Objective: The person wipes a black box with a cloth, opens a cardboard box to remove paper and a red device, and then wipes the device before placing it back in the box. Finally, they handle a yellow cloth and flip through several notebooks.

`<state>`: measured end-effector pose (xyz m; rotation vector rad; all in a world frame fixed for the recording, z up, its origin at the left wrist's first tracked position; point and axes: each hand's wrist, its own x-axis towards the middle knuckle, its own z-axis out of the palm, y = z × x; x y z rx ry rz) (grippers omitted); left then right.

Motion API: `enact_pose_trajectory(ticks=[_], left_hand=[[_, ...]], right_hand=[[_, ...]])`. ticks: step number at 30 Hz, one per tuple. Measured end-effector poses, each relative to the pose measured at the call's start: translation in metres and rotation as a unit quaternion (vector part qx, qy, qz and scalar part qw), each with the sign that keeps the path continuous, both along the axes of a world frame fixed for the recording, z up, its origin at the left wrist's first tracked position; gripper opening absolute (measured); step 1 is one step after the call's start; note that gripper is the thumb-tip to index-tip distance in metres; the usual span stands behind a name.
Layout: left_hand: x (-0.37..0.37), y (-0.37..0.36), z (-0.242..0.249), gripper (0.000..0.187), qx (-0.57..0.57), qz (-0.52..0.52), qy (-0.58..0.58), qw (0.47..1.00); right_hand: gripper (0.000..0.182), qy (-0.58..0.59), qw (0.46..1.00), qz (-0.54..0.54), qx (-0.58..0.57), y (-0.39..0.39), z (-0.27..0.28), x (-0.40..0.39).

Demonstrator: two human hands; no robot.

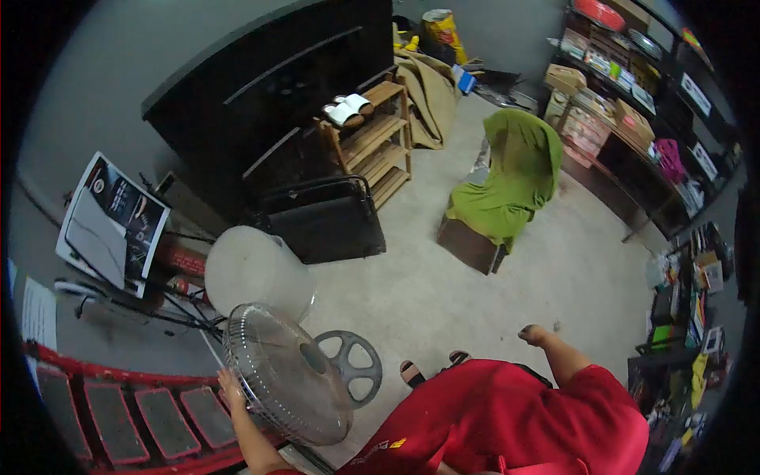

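Looking down over a grey floor [443, 301] with a big dark cabinet [277, 95] against the far wall, largest of all. Next in bulk, crowded shelves [633, 103] of boxes along the right side, then a chair draped in green cloth [507, 178] near mid-room. Beside the cabinet, a wooden shoe rack [376, 142] carrying white sandals [348, 109] on its top tier, and in front of it a black folded frame [324, 218] leaning upright. Closer in, at lower left, a fan [289, 372] with its wire-grille head tilted, a pale round guard [257, 269] just behind it and the round spoked base [350, 364] beside it on the floor. Red grated steps [134, 416] along the bottom left edge. Left hand [232, 389] resting against the rim of the fan grille, fingers curled around the edge, gripping it. Right hand [534, 334] raised free over the floor, well apart from the fan, loosely closed and holding nothing visible. Sandalled feet [431, 366] just beside the base.
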<state>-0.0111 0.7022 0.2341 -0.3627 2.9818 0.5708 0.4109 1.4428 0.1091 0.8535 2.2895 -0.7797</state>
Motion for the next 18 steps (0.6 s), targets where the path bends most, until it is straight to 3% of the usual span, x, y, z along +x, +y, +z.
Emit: enact_pose_trajectory(ticks=[2, 6, 8, 12, 18], left_hand=[[-0.007, 0.002, -0.011, 0.058, 0.004, 0.040, -0.018, 0.999], [-0.008, 0.002, -0.034, 0.058, 0.021, 0.046, -0.027, 0.998], [-0.003, 0.002, -0.044, 0.059, 0.028, 0.049, -0.031, 0.998], [0.001, 0.000, -0.054, 0.059, 0.038, 0.050, -0.030, 0.998], [-0.018, -0.017, -0.035, 0.060, 0.039, 0.033, -0.034, 0.998]], right_hand=[[0.044, -0.057, 0.993, -0.104, -0.025, -0.011, 0.010, 0.016], [0.042, -0.126, 0.979, -0.156, -0.036, -0.029, 0.014, 0.027], [0.041, -0.045, 0.989, -0.140, -0.020, -0.038, 0.006, 0.030], [0.044, -0.015, 0.981, -0.192, -0.037, -0.063, 0.004, 0.007], [0.048, 0.064, 0.982, -0.166, -0.068, -0.063, -0.015, -0.017]])
